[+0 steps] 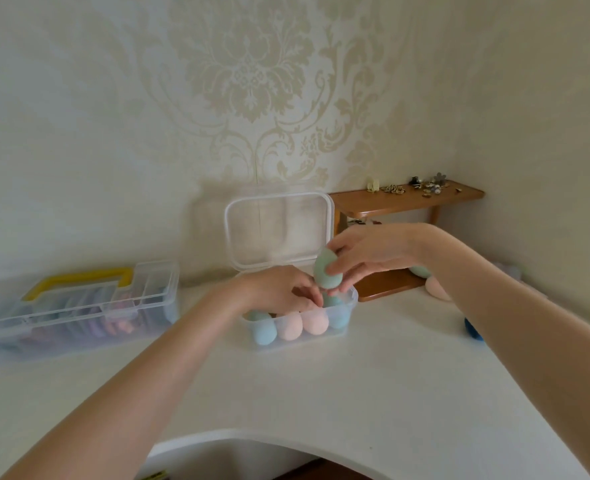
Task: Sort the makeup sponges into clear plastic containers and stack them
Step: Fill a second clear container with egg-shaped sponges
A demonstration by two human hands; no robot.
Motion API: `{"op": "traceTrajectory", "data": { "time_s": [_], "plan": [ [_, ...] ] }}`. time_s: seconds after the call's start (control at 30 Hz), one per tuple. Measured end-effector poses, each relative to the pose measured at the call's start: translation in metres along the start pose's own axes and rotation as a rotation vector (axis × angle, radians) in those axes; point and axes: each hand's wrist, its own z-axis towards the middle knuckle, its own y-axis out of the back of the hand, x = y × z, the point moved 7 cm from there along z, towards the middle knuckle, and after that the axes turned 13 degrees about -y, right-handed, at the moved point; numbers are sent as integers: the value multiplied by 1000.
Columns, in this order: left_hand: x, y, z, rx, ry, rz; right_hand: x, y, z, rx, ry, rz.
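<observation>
At frame centre, the right hand pinched a green egg-shaped makeup sponge above the open clear plastic container; the left hand, fingers curled, reached among the sponges inside.

The right hand pinches a green sponge above the open clear container on the white surface; the left hand reaches inside among blue and peach sponges
</observation>
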Motion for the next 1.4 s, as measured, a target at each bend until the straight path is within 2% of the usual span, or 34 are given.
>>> {"op": "traceTrajectory", "data": {
  "time_s": [0.13, 0.3, 0.43, 0.53, 0.73, 0.93, 1.03, 1.17, 1.3, 1.4],
  "plan": [
    [8, -6, -2, -6, -9, -10, -4, -6, 22, 48, -220, -210],
    [12, -11, -2, 12, -29, -54, 0, -19, 42, 73, -363, -504],
    [12, -12, 0, 40, -14, 18, 1, -29, 56, 17, -369, -830],
    [12, -12, 2, 62, -3, 12, 5, -31, 54, -105, -250, -1060],
    [14, -11, 11, 181, 52, 144, -4, -35, 57, -325, -72, -981],
    [16, -14, 12, 188, 53, 123, -7, -24, 48, -231, -104, -876],
    [19, -15, 11, 164, 72, 97, -8, -29, 53, -252, -99, -884],
    [20, -11, 19, 45, 152, 128, -6, -29, 52, -333, -71, -850],
    [12, -9, 28, -20, 140, 265, -2, -22, 41, -384, -35, -792],
    [5, -6, 23, -53, 121, 259, 6, -17, 29, -416, 6, -760]
  ]
}}
